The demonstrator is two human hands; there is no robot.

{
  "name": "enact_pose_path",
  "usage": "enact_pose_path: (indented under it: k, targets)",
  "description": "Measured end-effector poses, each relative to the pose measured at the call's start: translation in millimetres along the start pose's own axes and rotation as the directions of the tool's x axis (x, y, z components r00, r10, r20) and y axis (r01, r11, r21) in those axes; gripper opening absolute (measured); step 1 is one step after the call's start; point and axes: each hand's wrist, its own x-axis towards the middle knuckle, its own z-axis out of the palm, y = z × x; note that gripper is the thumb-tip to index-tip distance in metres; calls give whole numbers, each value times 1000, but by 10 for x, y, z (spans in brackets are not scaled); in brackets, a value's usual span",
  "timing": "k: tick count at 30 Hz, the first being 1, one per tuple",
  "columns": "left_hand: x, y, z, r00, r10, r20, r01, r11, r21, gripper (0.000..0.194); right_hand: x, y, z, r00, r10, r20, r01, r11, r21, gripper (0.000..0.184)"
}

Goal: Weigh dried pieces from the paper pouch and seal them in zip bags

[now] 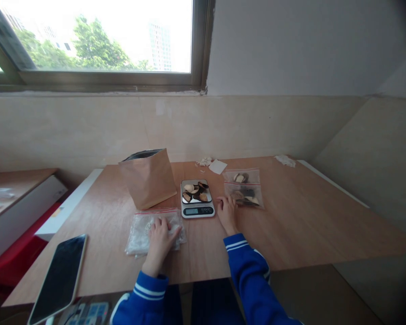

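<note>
Scale [197, 210], dark-edged slices [196, 192] on its plate: on worktop [291, 225], between the hands. Left hand [160, 237], fingers loosely spread, atop clear bags [138, 234]. Right [227, 213], fingers slightly bent, beside scale.

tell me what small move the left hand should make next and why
Probably lift one from the flat clear plastic zip bags: the left hand rests on them, loose dark-edged pale slices lie on the white digital scale, and similar pieces sit bagged beside it.
</note>
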Motion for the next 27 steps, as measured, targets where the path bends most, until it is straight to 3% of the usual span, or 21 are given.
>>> enact_pose_path:
  k: [5, 9, 13, 16, 19, 22, 24, 27]
  targets:
    - [-76, 79, -104, 993, 33, 111, -44, 994, 101, 29, -16, -19, -26, 1000, 21, 2, -21, 1000, -6, 25]
    - [-87, 120, -134, 989, 41, 139, -59, 991, 122, 28, 4, -73, -108, 997, 47, -63, -45, 998, 42, 28]
    - [-108, 88, -129, 993, 71, 95, -74, 997, 32, 26, -70, -337, -324, 992, -56, -111, 85, 957, 279, 26]
    - [-201, 53, -135, 972, 230, 41, -226, 970, -95, 22, -243, -714, -489, 987, -159, -21, 145, 830, 539, 22]
    - [-338, 48, -158, 897, 438, -58, -441, 880, -177, 19, -402, -1095, -560, 957, -128, 262, -110, 673, 731, 24]
    - [-423, 69, -156, 805, 576, -145, -593, 787, -167, 14, -445, -1315, -548, 830, -169, 531, -399, 487, 777, 34]
    - [-428, 79, -131, 752, 631, -191, -657, 740, -141, 12, -427, -1358, -540, 755, -232, 613, -503, 396, 768, 41]
    - [-393, 80, -89, 726, 643, -243, -679, 726, -108, 16, -399, -1349, -593, 721, -263, 641, -532, 381, 756, 47]
